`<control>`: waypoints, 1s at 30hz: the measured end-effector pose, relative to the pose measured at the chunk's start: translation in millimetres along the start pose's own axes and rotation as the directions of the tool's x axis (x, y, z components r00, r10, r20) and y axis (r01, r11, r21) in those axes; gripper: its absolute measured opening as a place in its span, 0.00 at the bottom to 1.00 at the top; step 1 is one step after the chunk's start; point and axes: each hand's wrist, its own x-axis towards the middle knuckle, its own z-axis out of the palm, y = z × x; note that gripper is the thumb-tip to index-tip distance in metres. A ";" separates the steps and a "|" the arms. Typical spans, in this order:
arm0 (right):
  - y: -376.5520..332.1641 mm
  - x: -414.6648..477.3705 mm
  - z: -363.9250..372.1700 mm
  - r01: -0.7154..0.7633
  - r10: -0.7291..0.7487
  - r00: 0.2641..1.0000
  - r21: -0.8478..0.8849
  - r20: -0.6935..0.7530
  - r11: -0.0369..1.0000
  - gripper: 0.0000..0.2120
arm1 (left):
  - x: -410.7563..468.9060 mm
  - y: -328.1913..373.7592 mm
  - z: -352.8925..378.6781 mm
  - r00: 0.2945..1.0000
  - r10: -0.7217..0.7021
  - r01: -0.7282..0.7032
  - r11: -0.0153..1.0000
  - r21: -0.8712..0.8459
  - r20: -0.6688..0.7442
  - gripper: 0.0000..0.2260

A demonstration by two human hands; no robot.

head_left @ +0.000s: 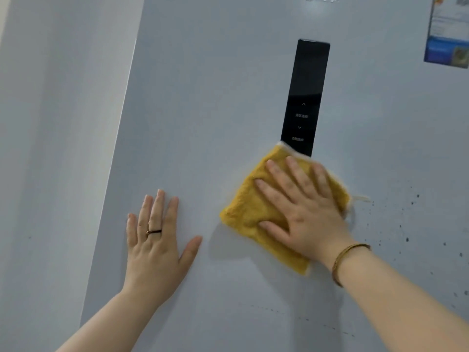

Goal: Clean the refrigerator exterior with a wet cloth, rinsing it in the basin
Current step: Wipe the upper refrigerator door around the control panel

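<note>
We are pressing our flat right hand (302,212) on the yellow cloth (253,212) against the fridge door (215,97), just under the black panel (308,97). Our left hand (156,240) is lying flat beside it, fingers straight.

Right hand (302,212) on cloth (245,212); cloth against refrigerator door (203,97). Cloth top corner overlaps lower end of control panel (308,92). Left hand (154,240) on door, left of cloth, apart from it. Specks (407,239) on door right of cloth. Label (449,34) at door upper right. Wall (50,148) left of door.
</note>
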 end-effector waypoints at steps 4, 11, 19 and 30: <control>57.5 -17.0 -15.2 -0.507 0.508 0.861 0.065 -0.012 0.860 0.36 | -0.4 4.0 -1.3 0.998 0.016 -0.015 1.000 -0.009 0.057 0.32; 46.4 -15.6 -18.9 -0.778 0.790 0.613 0.162 -0.016 0.607 0.40 | 1.2 9.9 -3.8 0.999 -0.017 0.019 0.999 -0.037 0.048 0.32; 67.3 -46.7 -5.3 -0.176 0.176 0.984 -0.022 -0.015 0.984 0.31 | 8.5 56.1 3.1 0.984 0.173 -0.170 0.981 -0.089 0.031 0.27; 52.0 -56.7 -13.4 -0.952 0.978 0.208 0.233 0.014 0.199 0.38 | 2.3 95.3 14.0 0.998 0.063 -0.060 0.994 -0.092 0.028 0.35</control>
